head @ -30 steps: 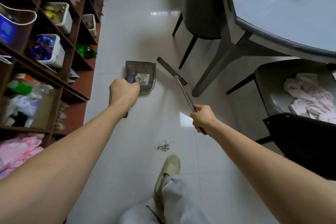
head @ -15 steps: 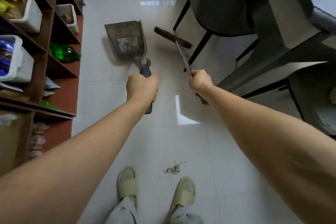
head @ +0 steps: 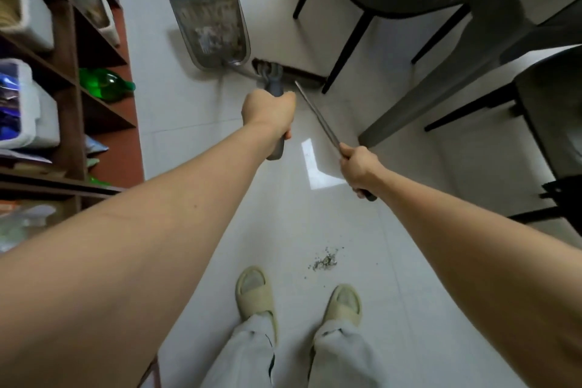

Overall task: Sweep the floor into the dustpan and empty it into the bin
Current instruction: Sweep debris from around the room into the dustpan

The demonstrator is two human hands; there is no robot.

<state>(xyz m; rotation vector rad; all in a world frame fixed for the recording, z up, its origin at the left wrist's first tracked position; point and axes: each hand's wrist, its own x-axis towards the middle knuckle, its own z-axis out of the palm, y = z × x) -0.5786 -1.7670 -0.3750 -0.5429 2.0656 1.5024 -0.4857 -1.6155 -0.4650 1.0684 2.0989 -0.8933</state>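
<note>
White tile floor [head: 195, 142] | dustpan [head: 212, 31] (dusty inside), left hand [head: 269, 112] grips | right hand [head: 359, 167] grips broom [head: 318, 116]

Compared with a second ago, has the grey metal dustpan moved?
Yes. The grey metal dustpan went forward, away from the person: earlier short of the green glass bottle on the shelf, now beyond it.
</note>
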